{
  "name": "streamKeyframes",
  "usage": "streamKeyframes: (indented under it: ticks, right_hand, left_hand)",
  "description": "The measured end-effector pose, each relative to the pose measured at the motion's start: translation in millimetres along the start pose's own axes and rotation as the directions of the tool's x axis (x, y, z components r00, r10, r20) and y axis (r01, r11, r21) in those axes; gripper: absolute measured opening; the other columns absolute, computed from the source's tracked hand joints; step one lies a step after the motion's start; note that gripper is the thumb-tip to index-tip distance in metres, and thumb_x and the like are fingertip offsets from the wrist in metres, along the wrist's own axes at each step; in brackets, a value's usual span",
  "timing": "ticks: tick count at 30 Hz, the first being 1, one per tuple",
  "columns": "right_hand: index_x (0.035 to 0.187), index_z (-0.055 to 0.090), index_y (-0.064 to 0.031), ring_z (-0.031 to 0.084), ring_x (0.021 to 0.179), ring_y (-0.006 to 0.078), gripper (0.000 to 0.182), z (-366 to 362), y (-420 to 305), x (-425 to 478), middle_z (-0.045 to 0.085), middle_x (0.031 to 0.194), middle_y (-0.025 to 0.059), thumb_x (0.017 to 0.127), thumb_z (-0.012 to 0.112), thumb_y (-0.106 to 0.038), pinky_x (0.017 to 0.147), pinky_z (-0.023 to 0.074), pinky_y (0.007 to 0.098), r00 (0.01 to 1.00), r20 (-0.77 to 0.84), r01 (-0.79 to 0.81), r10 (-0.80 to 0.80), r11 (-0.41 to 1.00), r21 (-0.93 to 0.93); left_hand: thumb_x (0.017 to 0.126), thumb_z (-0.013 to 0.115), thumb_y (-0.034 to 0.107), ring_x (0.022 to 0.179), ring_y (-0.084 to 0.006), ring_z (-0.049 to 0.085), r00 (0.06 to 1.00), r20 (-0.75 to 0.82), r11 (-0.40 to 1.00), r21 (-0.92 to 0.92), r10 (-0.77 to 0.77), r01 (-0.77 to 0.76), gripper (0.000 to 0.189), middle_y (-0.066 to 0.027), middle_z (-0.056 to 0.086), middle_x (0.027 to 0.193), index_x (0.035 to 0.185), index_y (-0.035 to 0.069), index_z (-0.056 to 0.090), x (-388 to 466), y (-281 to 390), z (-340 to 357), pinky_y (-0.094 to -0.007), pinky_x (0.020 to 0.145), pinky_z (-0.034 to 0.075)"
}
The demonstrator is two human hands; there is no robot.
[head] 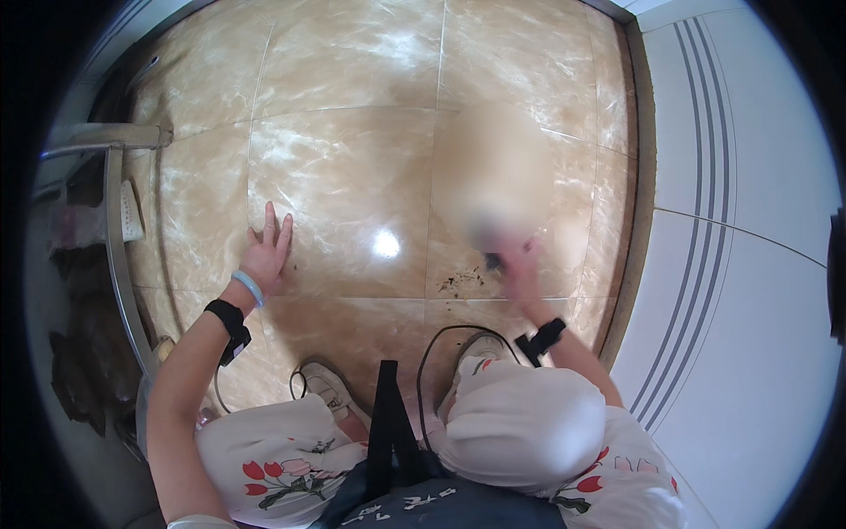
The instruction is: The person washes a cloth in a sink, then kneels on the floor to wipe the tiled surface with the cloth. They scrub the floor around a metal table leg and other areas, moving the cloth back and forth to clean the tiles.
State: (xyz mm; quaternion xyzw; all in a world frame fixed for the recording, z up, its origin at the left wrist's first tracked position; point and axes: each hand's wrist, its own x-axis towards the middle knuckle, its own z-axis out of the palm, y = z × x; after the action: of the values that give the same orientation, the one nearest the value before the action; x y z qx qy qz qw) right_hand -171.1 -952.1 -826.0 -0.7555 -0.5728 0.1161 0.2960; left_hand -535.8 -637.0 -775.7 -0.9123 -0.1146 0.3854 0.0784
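Observation:
My left hand (266, 254) is over the floor tiles (344, 172) at left centre, fingers spread, with nothing in it; a pale bangle and a black strap with a small device are on that arm. Right of centre, my right hand (519, 261) is blurred, close to the floor. A dark object (493, 260) shows at its fingers, but what it is and how it is held cannot be made out. Dark crumbs of dirt (462, 283) lie on the tile just left of this hand. A smooth blurred patch hides the area above it.
A metal-framed rack (117, 264) with bags and other items stands at the left. White wall tiles (760, 278) with grey stripes rise at the right, above a brown skirting (644, 165). A black cable (420, 370) loops beside my shoes (327, 390), between my knees.

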Motion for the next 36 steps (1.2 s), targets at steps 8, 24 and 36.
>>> streamKeyframes:
  ticks: [8, 24, 36]
  right_hand:
    - [0.112, 0.068, -0.0093, 0.058, 0.107, 0.0277, 0.049, -49, 25, -57, 0.063, 0.127, 0.0101, 0.072, 0.05, 0.012, 0.095, 0.0429, 0.0376, 0.956, -0.17, -0.215, 0.238, 0.966, 0.142]
    - [0.113, 0.066, -0.0085, 0.053, 0.105, 0.03, 0.043, 27, -69, -67, 0.059, 0.134, 0.0052, 0.075, 0.052, 0.006, 0.093, 0.0438, 0.0368, 0.952, -0.087, -0.293, 0.294, 0.956, 0.018]
    - [0.138, 0.049, -0.0058, 0.046, 0.122, 0.0435, 0.065, -17, -25, -116, 0.044, 0.138, 0.0242, 0.075, 0.056, 0.006, 0.101, 0.0394, 0.0476, 0.891, -0.096, -0.449, 0.443, 0.835, -0.318]
  left_hand:
    - [0.073, 0.075, 0.032, 0.145, -0.0503, 0.011, 1.0, 0.005, 0.999, -0.045, -0.023, 0.023, 0.094, -0.0201, 0.015, 0.159, 0.148, -0.003, 0.031, 3, -2, 14, -0.0541, 0.104, 0.044]
    - [0.07, 0.072, 0.022, 0.146, -0.0469, 0.013, 0.995, -0.058, 0.96, -0.273, -0.085, 0.066, 0.095, -0.0302, 0.014, 0.156, 0.148, -0.007, 0.025, 0, -3, 23, -0.0554, 0.103, 0.043]
    - [0.077, 0.076, 0.036, 0.132, -0.0464, 0.043, 0.995, -0.051, 0.971, -0.226, -0.089, 0.076, 0.104, -0.0408, 0.005, 0.153, 0.153, 0.0, 0.015, -1, -2, 3, -0.0476, 0.104, 0.045]
